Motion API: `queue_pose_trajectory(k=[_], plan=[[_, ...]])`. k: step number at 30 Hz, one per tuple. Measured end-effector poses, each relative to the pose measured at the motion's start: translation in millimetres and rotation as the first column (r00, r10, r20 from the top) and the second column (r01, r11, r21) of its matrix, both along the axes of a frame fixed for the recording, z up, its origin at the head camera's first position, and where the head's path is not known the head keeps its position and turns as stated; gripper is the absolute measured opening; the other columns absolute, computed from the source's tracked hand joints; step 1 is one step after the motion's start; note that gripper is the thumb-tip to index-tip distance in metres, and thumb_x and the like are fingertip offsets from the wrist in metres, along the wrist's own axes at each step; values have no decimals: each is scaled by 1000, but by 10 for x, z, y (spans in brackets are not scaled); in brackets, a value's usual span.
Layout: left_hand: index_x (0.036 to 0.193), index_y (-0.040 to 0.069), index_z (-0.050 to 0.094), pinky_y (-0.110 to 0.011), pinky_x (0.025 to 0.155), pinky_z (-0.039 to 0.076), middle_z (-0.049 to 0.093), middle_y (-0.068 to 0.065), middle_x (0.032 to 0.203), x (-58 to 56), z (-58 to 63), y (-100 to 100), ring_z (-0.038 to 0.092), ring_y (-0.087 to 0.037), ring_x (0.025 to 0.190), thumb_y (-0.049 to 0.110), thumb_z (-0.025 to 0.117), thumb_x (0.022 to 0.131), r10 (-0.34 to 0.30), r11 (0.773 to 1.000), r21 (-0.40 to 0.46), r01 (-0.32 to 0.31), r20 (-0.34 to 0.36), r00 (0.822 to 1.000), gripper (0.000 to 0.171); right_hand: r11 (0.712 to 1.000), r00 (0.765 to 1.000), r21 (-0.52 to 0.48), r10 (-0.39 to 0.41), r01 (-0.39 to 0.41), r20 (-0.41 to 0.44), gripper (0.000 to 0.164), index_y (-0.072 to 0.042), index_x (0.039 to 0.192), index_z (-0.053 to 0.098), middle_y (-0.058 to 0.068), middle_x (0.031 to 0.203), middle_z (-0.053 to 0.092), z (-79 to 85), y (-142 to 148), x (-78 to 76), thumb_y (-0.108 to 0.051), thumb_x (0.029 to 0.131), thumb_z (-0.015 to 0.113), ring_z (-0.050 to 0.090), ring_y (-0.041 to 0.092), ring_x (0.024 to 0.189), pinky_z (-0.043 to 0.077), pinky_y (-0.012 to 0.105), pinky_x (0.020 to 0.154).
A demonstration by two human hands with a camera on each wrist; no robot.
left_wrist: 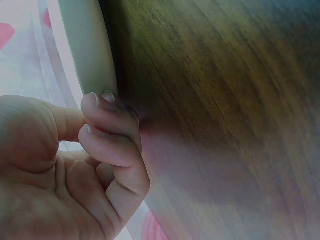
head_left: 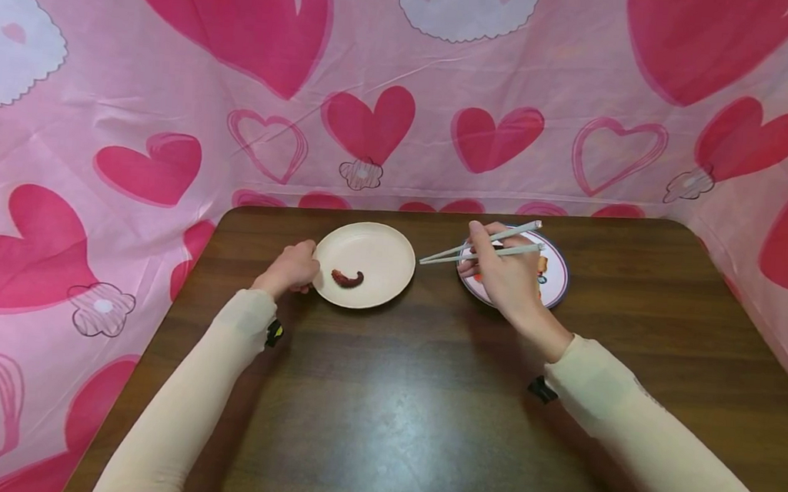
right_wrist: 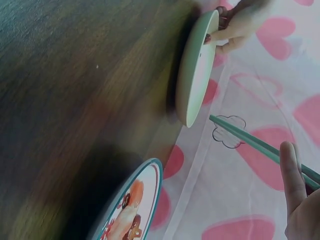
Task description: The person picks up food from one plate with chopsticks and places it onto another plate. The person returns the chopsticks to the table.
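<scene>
My left hand (head_left: 291,270) grips the left rim of a cream plate (head_left: 381,276), its fingers curled at the edge. On that plate lies a dark reddish-brown curled piece of food (head_left: 347,279), resembling a small tentacle. A pair of pale green chopsticks (head_left: 523,228) is held in my right hand (head_left: 511,277). Their tips come together just off the cream plate's right edge, with nothing between them. Beneath the right hand sits a white plate with a dark blue-green rim (head_left: 558,278), partly covered by it. Orange and white food pieces (right_wrist: 129,205) rest there in the right wrist view.
Both plates stand toward the back of a brown wooden table (head_left: 354,397). A pink cloth (head_left: 275,74) with hearts hangs behind and beside it. Dark wrist-worn devices (head_left: 544,389) show under the cream sleeves (head_left: 217,371).
</scene>
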State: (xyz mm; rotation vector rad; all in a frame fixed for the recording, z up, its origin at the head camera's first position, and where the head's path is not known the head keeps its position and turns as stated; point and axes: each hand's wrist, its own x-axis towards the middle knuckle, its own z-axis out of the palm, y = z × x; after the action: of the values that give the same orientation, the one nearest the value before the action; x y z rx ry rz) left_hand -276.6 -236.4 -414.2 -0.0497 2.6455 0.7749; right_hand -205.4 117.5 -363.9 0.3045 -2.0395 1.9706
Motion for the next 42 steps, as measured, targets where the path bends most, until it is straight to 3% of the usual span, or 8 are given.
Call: queue_pose_trajectory(k=[5,13,20,27,42], plan=[[131,-3,48,-29,48,47,60,-21,91,-2,15,-3,59,-22,58,8,43,103,0,1000,-2,0,6,1000,30,999,1000,25,-23,23,-9,45,16,97,66,33,76,68,19,45,-2,-28,104,68,71,26,55,60,33,56],[130,-3,48,-30,48,48,61,-20,90,-11,-1,-8,59,-22,58,9,43,103,-5,1000,-8,5,3,1000,30,999,998,24,-36,37,-43,34,10,92,69,11,71,72,39,141,-11,-22,104,68,70,24,54,60,37,55],[130,-3,49,-30,48,48,61,-20,89,0,11,-6,59,-22,58,8,44,102,-2,1000,0,2,-1,1000,30,998,998,29,-49,50,-33,37,9,92,68,31,75,68,49,251,-24,-26,104,68,71,28,54,60,39,55],[130,-3,48,-30,48,48,61,-20,90,-4,0,-8,59,-22,58,8,43,103,-3,1000,-6,3,3,1000,30,999,998,9,-47,47,-37,34,9,92,67,29,76,69,59,354,-27,-23,104,68,72,25,55,60,38,55],[132,-3,47,-30,49,48,60,-22,93,10,10,-6,59,-23,59,8,43,103,1,1000,-4,-1,3,1000,31,985,986,63,-157,160,-53,35,7,92,70,24,74,70,87,595,-37,-26,105,67,72,21,54,59,33,52]])
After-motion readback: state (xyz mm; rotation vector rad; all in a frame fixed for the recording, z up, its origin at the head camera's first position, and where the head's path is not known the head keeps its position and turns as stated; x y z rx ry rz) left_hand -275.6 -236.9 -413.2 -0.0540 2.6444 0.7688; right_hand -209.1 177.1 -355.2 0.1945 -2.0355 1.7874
